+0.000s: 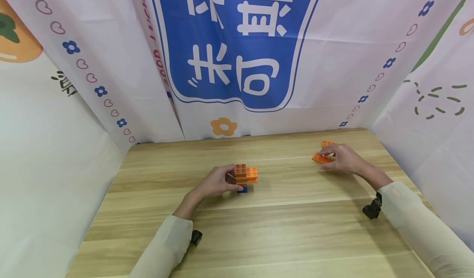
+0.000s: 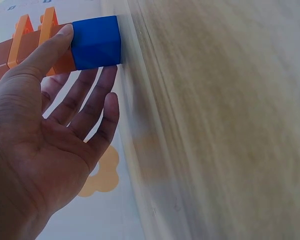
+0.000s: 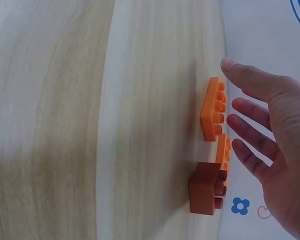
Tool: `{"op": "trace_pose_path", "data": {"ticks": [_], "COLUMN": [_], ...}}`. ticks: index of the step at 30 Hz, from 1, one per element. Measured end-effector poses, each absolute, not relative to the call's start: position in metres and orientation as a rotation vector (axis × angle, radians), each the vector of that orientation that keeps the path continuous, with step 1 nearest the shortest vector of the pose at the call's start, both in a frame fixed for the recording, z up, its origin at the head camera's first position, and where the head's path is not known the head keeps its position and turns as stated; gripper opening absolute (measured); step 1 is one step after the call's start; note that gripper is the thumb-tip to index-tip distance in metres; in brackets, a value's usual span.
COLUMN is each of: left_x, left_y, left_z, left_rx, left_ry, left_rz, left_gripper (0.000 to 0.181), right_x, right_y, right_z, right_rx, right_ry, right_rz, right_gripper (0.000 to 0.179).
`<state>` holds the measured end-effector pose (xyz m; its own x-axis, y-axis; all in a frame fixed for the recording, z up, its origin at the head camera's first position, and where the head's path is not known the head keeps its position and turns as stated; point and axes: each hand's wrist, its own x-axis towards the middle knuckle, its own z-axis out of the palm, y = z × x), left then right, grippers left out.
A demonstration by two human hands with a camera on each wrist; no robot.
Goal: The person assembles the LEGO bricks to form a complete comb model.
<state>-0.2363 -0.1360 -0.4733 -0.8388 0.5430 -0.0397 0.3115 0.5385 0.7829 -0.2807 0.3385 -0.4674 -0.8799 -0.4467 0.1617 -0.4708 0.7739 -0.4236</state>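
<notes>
A stack of toy building bricks (image 1: 240, 173) stands upright left of the table's middle. Its base is a blue brick (image 2: 96, 42), with brown and orange bricks above; thin orange ones jut out to the right. My left hand (image 1: 219, 181) holds the stack from the left, thumb on the near side near the blue brick. At the right, my right hand (image 1: 342, 158) hovers over a flat orange brick (image 3: 212, 110), its fingers spread and loosely bent with nothing between them in the right wrist view. A second orange brick (image 1: 328, 143) lies just behind, with a brown brick (image 3: 204, 190) close by.
The wooden table (image 1: 281, 237) meets a printed white cloth (image 1: 318, 92) at its back edge, and cloth also hangs at both sides. A small black device (image 1: 372, 207) sits at the right wrist, another black device (image 1: 196, 237) at the left.
</notes>
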Motion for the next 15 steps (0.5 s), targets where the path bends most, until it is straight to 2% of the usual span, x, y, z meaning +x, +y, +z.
{"op": "trace_pose_path", "data": {"ticks": [15], "left_x": [-0.2362], "left_y": [-0.1367], "left_z": [-0.4749], "left_rx": [0.709], "left_ry": [2.485], "left_rz": [1.21], "left_gripper": [0.038], "right_x": [-0.2866], "right_y": [0.3417], "right_z": [-0.4771], "right_rx": [0.731], "right_ry": [-2.893], "right_rz": [0.686], "right_gripper": [0.047]}}
